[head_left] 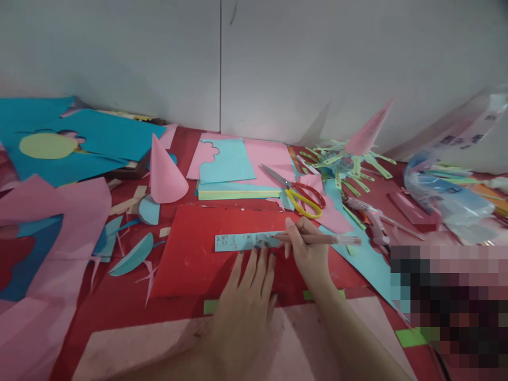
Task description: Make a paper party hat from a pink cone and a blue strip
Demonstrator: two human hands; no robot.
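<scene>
A light blue paper strip (pixel 228 242) with handwritten numbers lies across a red sheet (pixel 190 270). My left hand (pixel 248 296) rests flat, its spread fingertips touching the strip's lower edge. In my right hand (pixel 307 251) is a brown pen (pixel 323 239), gripped between thumb and fingers. The pen's tip meets the strip near its right end, which my right hand partly hides. Just beyond the right hand lie scissors (pixel 304 196) with one red and one yellow handle.
A pink paper cone (pixel 166 177) stands left of a stack of coloured paper (pixel 238 194). Farther right are another pink cone (pixel 369 129) with green strips, a glue gun (pixel 371 217) and a plastic bag (pixel 452 190). Pink and blue cut sheets (pixel 75 206) cover the left side.
</scene>
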